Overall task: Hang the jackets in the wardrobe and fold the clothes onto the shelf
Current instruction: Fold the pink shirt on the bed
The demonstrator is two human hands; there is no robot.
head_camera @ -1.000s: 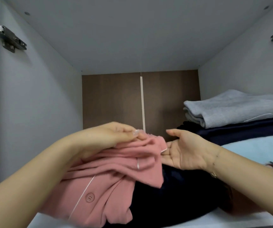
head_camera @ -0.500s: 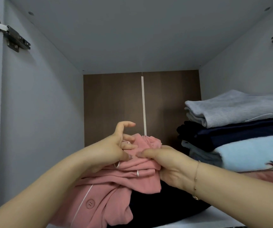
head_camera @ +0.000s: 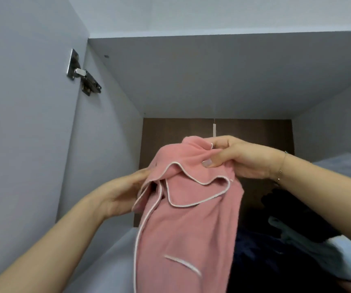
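Pink top (head_camera: 188, 218): held up in front of the wardrobe opening, hanging lengthwise; white piping along collar and front edge; lower part blurred.
Right hand (head_camera: 240, 159): at the top of the pink top; thumb and curled fingers pinch a bunch of cloth by the collar.
Left hand (head_camera: 125, 193): at the pink top's left edge, fingers behind the cloth; how tightly they close cannot be told.
Folded clothes (head_camera: 310, 240): stacked right of the pink top, on the shelf.
Hinge (head_camera: 83, 78): on the side wall, above and left of the pink top.

Soft matt pink cloth garment (head_camera: 187, 218) with white piping; shiny metal hinge (head_camera: 83, 76); matt brown wood-grain back panel (head_camera: 252, 132).
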